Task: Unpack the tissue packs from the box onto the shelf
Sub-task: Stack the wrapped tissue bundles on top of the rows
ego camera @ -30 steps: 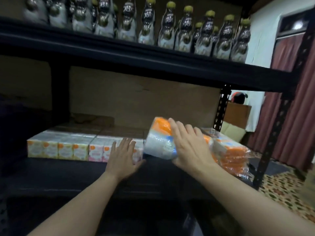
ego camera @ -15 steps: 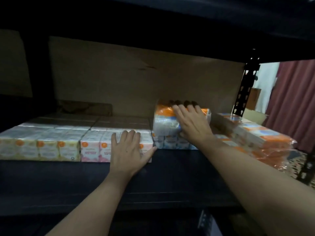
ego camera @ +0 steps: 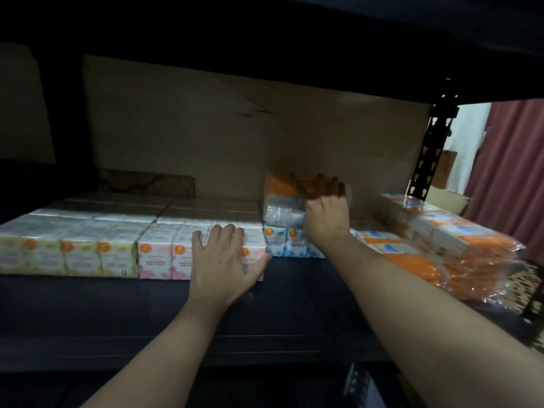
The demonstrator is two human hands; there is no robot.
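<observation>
Head view: tissue pack (ego camera: 282,201) sits on the blue packs (ego camera: 282,245) at the shelf (ego camera: 147,313) rear, its right end hidden by the right hand (ego camera: 325,213), whose blurred fingers (ego camera: 332,184) curl over it. Left hand (ego camera: 223,260) lies flat, fingers spread, on the pink packs (ego camera: 159,260).

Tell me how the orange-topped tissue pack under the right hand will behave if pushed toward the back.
Probably light and soft: the orange-topped pack is film-wrapped tissue, so it may dent under the right hand. Its glossy wrap likely slides easily. Perched on the blue packs, it could tip.
</observation>
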